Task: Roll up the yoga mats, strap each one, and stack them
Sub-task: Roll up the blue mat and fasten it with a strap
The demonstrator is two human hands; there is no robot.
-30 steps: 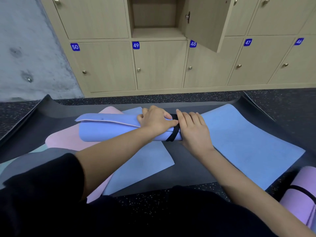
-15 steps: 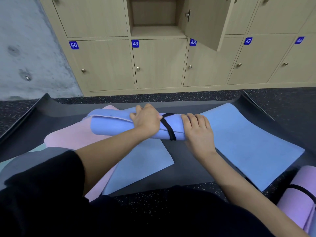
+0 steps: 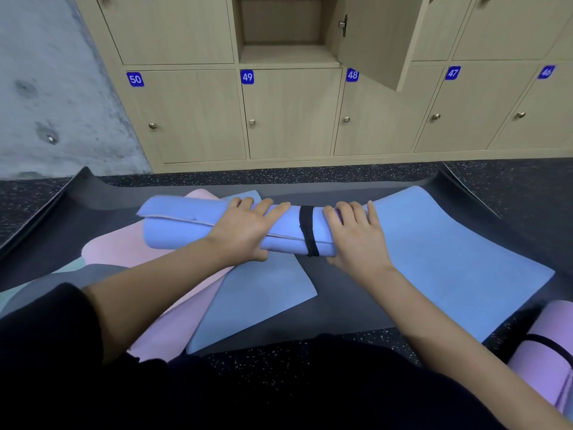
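Note:
A rolled blue yoga mat (image 3: 176, 231) lies crosswise on a large dark mat (image 3: 341, 305), its loose flap edge showing along the front. A black strap (image 3: 307, 231) circles the roll near its right end. My left hand (image 3: 245, 228) lies over the middle of the roll, fingers across the top and thumb round the front. At the right end, just past the strap, my right hand (image 3: 353, 237) curls over the roll. At the lower right lies a rolled purple mat (image 3: 545, 346) with its own black strap.
Flat mats lie around the roll: a blue one (image 3: 449, 259) to the right, another blue one (image 3: 257, 299) in front, a pink one (image 3: 130, 249) to the left. Numbered wooden lockers stand behind, with one door (image 3: 381, 41) hanging open. A concrete wall (image 3: 46, 88) is at left.
My hands have moved apart along the roll, baring the black strap between them. The roll has turned and shifted a little, and the strap now sits straighter round it.

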